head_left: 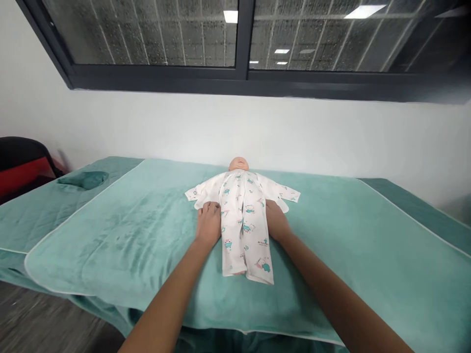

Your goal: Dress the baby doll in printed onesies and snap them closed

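A baby doll (238, 163) in a white printed romper (243, 220) lies on its back in the middle of a teal towel (128, 235), head toward the wall. My left hand (208, 221) rests flat against the doll's left side at the waist, fingers together and stretched toward its sleeve. My right hand (275, 218) lies against the other side of the romper, its fingertips tucked under the sleeve and hidden. Neither hand lifts anything.
The towel covers a teal padded table (33, 215) that runs along a white wall under a dark window. A hole for a face (84, 179) shows at the table's left end. A black and red chair (22, 164) stands at far left.
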